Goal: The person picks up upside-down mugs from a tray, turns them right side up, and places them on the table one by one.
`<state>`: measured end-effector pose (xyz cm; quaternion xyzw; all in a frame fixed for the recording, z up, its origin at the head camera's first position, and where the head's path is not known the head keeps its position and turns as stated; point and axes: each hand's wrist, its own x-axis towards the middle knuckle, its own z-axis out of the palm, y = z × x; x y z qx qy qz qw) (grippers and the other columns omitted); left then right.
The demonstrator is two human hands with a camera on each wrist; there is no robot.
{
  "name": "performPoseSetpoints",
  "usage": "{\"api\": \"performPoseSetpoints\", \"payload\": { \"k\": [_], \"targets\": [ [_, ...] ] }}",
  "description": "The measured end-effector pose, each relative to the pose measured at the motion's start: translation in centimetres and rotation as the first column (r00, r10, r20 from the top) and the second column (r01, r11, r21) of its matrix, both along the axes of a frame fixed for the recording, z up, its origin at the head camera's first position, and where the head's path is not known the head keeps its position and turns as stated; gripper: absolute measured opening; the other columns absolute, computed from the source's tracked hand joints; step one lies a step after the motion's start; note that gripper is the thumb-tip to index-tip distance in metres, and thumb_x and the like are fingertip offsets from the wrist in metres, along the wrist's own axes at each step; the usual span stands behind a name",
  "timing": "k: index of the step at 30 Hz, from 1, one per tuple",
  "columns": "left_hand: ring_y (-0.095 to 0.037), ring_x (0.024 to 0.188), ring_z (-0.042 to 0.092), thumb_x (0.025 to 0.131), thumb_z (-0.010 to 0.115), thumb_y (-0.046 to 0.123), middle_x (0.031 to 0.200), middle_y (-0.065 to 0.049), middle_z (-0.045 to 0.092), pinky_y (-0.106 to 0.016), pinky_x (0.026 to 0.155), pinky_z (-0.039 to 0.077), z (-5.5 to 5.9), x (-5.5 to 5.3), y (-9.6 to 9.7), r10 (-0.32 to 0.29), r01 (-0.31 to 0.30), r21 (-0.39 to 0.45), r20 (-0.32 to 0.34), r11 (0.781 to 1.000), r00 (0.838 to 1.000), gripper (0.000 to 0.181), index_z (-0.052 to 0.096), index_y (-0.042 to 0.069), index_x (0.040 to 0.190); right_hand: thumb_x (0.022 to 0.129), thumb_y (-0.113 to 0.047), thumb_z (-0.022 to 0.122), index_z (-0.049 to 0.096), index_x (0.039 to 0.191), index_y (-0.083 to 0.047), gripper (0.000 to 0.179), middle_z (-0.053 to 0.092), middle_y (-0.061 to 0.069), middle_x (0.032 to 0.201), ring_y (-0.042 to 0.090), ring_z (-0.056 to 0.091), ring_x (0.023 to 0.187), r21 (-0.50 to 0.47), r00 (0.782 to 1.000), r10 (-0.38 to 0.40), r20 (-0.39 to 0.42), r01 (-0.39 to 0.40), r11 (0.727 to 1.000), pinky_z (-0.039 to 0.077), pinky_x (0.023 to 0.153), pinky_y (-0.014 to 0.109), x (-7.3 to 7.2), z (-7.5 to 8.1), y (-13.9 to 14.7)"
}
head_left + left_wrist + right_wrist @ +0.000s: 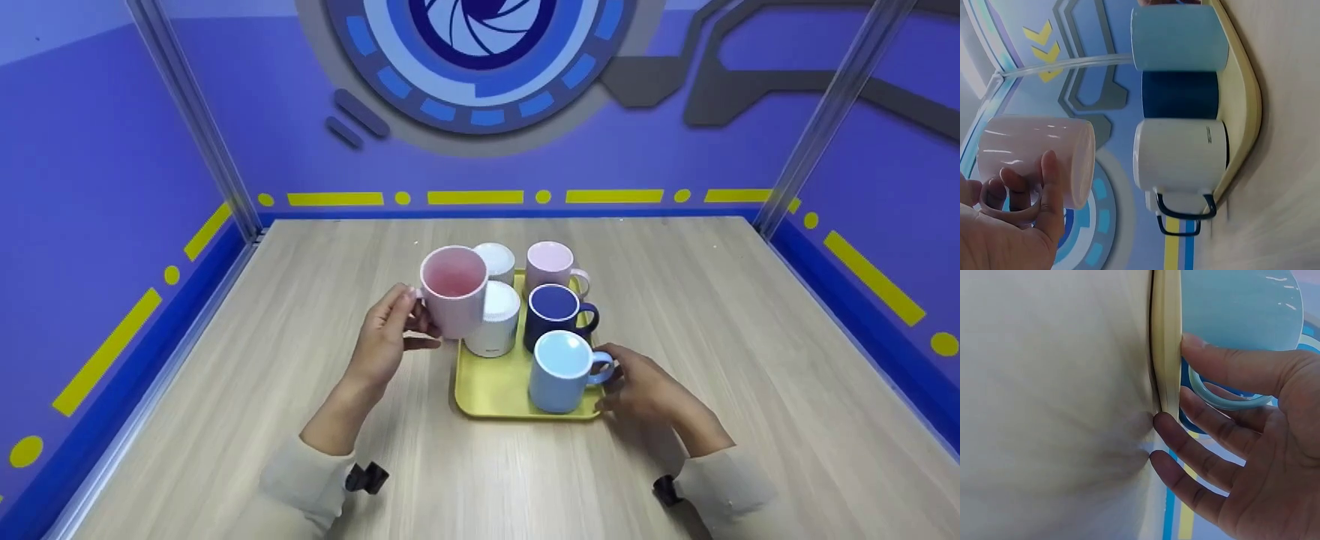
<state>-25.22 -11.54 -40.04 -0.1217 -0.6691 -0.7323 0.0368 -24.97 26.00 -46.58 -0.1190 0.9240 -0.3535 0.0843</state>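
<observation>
My left hand (382,337) holds a pink mug (455,292) by its handle. It is raised above the table at the left of a yellow tray (480,394). In the left wrist view the fingers curl through the pink mug's handle (1013,211). A light blue mug (559,375) stands upright at the tray's near right corner. Beside it, my right hand (645,386) has its fingers loosely spread around the mug handle (1230,404). The right thumb lies by the mug's base and the tray rim; two fingertips touch down at the table.
Behind the light blue mug on the tray stand a dark blue mug (551,319) and another pink mug (550,266). Two white mugs with lids (491,330) occupy the tray's left side, their dark handles (1185,211) pointing left. Purple-blue walls (480,172) enclose the wooden table (750,337).
</observation>
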Motion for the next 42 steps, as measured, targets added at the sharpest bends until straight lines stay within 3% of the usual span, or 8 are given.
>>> {"api": "performPoseSetpoints", "payload": {
  "k": [10,22,27,33,42],
  "targets": [
    [-0.027,0.089,0.069,0.114,0.037,0.028,0.089,-0.007,0.054,-0.038,0.077,0.064,-0.7,-2.1,-2.1,0.138,-0.138,0.001,0.053,0.99,0.989,0.034,0.051,0.003,0.096,0.072,0.003,0.089,0.063,0.125,-0.011,0.061,0.066,0.007,0.116,0.028,0.064,0.104,-0.007,1.0,-0.013,0.005,0.013,1.0,0.056,0.093,0.048,0.0,-0.1,0.0],
    [-0.023,0.099,0.055,0.115,0.031,0.027,0.099,-0.005,0.048,-0.035,0.091,0.061,-2.2,-4.6,-4.2,0.191,-0.198,0.022,0.177,0.98,0.966,0.029,0.046,0.005,0.106,0.072,0.005,0.087,0.061,0.125,-0.007,0.06,0.065,0.007,0.115,0.027,0.062,0.104,-0.024,1.0,-0.024,-0.002,0.024,0.999,0.054,0.093,0.047,0.1,-0.2,0.0],
    [-0.023,0.103,0.055,0.115,0.029,0.028,0.104,-0.007,0.048,-0.034,0.093,0.06,-3.0,-5.8,-5.1,0.236,-0.243,0.003,0.225,0.97,0.945,0.031,0.047,0.003,0.111,0.07,0.006,0.088,0.06,0.126,-0.004,0.063,0.064,0.009,0.115,0.026,0.062,0.102,-0.03,1.0,-0.012,0.0,0.012,0.999,0.055,0.091,0.045,0.0,-0.3,0.0],
    [-0.02,0.095,0.054,0.115,0.027,0.025,0.098,-0.006,0.049,-0.029,0.084,0.058,-3.8,-7.2,-5.9,0.295,-0.311,0.015,0.27,0.95,0.916,0.03,0.047,0.003,0.108,0.071,0.005,0.088,0.06,0.129,-0.005,0.065,0.065,0.009,0.118,0.027,0.062,0.105,-0.02,0.999,-0.036,0.025,0.037,0.999,0.055,0.093,0.047,0.0,-0.3,-0.1],
    [-0.018,0.086,0.052,0.114,0.028,0.021,0.088,-0.002,0.048,-0.028,0.081,0.055,-5.1,-9.9,-7.5,0.307,-0.357,0.09,0.344,0.93,0.887,0.027,0.045,0.003,0.103,0.072,0.004,0.088,0.061,0.131,-0.008,0.066,0.065,0.007,0.117,0.026,0.061,0.105,-0.022,0.997,-0.065,0.05,0.066,0.998,0.054,0.093,0.046,0.0,-0.2,-0.2]
  ]
}}
